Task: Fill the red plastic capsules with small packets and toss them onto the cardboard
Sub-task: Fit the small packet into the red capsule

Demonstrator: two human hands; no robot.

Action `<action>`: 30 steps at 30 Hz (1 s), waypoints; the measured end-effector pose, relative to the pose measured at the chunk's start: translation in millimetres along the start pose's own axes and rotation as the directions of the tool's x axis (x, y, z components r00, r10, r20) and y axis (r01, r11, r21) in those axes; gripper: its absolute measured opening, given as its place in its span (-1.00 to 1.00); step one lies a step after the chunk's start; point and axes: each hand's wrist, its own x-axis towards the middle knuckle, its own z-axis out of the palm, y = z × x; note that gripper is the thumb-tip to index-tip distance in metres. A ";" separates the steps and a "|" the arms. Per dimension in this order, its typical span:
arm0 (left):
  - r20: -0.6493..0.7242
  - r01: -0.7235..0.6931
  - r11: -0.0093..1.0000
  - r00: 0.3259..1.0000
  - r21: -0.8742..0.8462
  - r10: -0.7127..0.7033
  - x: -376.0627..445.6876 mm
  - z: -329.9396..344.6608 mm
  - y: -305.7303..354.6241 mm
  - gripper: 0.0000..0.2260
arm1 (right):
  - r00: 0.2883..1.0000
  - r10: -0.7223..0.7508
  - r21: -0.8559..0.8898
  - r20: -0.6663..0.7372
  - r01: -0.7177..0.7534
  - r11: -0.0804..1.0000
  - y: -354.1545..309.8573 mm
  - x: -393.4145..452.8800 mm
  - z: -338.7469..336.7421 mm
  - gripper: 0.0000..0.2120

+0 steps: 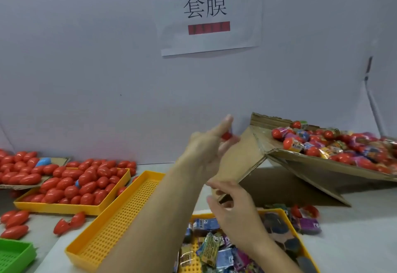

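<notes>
My left hand [209,145] is raised in front of the tilted cardboard [242,158] and pinches a red capsule [226,136] at its fingertips; the view there is blurred. My right hand [234,208] hovers with loosely curled fingers over the yellow tray [279,210] of small colourful packets [210,249], and I see nothing in it. On the cardboard's upper right lies a pile of red capsules mixed with packets [333,145]. Empty red capsules [86,180] fill another yellow tray [71,209] at the left.
An empty perforated yellow tray [120,223] lies between the two filled ones. Loose red capsules [15,221] and an opened capsule [68,223] lie on the table at the left, near a green tray [15,253]. A white wall with a paper sign [210,14] stands close behind.
</notes>
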 end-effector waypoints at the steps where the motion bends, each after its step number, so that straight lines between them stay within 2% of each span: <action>1: 0.168 0.026 0.998 0.985 0.049 -0.034 -2.2 27.5 9.0 -0.54 | 1.000 -0.009 -0.020 0.011 0.009 1.000 -0.6 -0.5 0.7 -0.77; 2: 0.286 0.033 0.996 0.956 0.088 -0.057 -5.5 49.4 12.8 -0.47 | 1.000 -0.021 -0.023 0.022 0.021 1.000 -1.3 -0.6 1.3 -0.75; 3: 0.347 0.035 0.994 0.935 0.103 -0.069 -5.1 62.8 10.4 -0.35 | 0.999 -0.023 -0.012 0.032 0.024 1.000 -1.5 -1.5 1.1 -0.74; 5: 0.329 0.004 0.995 0.944 0.096 -0.036 0.9 66.5 -5.8 -0.28 | 0.999 0.010 0.006 0.044 -0.010 1.000 -2.0 -2.0 0.0 -0.77; 7: 0.241 -0.063 0.994 0.970 0.092 0.039 6.9 42.1 -24.6 -0.51 | 0.998 0.036 -0.032 0.057 -0.035 0.999 -1.5 -1.3 -0.5 -0.85; 9: 0.112 -0.174 0.962 0.982 0.211 0.153 9.7 1.0 -37.5 -0.80 | 0.997 0.012 -0.055 0.070 -0.008 0.998 -1.3 -0.1 -0.2 -0.85; 10: 0.031 -0.221 0.915 0.974 0.337 0.224 12.1 -23.1 -41.8 -0.83 | 0.998 0.003 -0.056 0.070 0.001 0.998 -2.2 -0.5 -0.7 -0.84; 12: -0.086 -0.246 0.742 0.922 0.624 0.378 18.5 -72.3 -44.2 -0.84 | 0.997 -0.016 -0.072 0.082 0.022 0.997 -3.1 -1.3 -0.7 -0.82; 14: -0.127 -0.179 0.522 0.858 0.834 0.497 26.7 -120.5 -38.8 -0.86 | 0.995 -0.032 -0.086 0.095 0.040 0.995 -2.9 -2.7 0.1 -0.79; 16: -0.152 -0.073 0.361 0.818 0.930 0.555 40.5 -165.2 -26.6 -0.83 | 0.995 -0.050 -0.104 0.089 0.059 0.993 -2.8 -3.2 2.6 -0.76; 19: -0.170 0.080 0.185 0.820 0.980 0.546 68.9 -217.3 -3.9 -0.76 | 0.994 -0.072 -0.113 0.086 0.082 0.990 -2.4 -3.8 4.5 -0.74; 22: -0.190 0.227 -0.040 0.888 0.973 0.419 91.4 -251.7 10.1 -0.77 | 0.993 -0.073 -0.139 0.098 0.086 0.987 -2.1 -3.3 4.5 -0.75; 25: -0.200 0.273 -0.253 0.939 0.928 0.280 106.8 -266.5 13.6 -0.86 | 0.991 -0.084 -0.160 0.108 0.101 0.982 -1.4 -1.7 5.0 -0.75; 28: -0.200 0.269 -0.336 0.953 0.903 0.226 121.6 -271.0 11.9 -0.88 | 0.989 -0.101 -0.174 0.107 0.118 0.978 -0.9 -0.7 5.8 -0.74; 29: -0.192 0.265 -0.335 0.953 0.904 0.234 125.6 -273.2 10.8 -0.91 | 0.989 -0.104 -0.174 0.104 0.121 0.977 -0.3 -0.9 5.6 -0.74; 30: -0.203 0.279 -0.321 0.946 0.905 0.251 129.0 -276.0 9.0 -0.83 | 0.989 -0.105 -0.171 0.103 0.122 0.978 0.0 -0.9 5.5 -0.73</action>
